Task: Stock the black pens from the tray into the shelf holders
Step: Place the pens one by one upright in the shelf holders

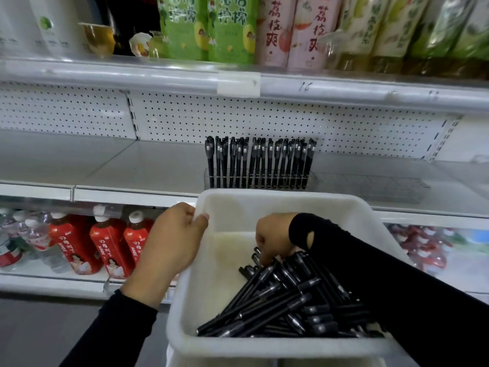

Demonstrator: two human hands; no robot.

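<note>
Black pens (285, 305) lie heaped in the near right part of the tray (264, 348). Their long axes are mostly flat and slanted, fanning from the near wall up toward the far middle.

We note the right hand (275, 238) on the far ends of that fan, back toward the camera and fingers curled down onto the caps. It grips some of them, but we cannot tell how many.

The left hand (172, 242) clamps the tray's far left corner, thumb over the rim and fingers down the outer wall, and it carries no pens.

Just beyond the tray's far rim, on the shelf (132, 165), a clear holder (260, 181) is packed with upright stocked pens (259, 160). A second holder (375, 188) beside it on the right looks empty.

Our judgement: the right hand is the nearer one. The holders lie ahead of it and higher, so a lifted bundle must turn from slanted to upright.
</note>
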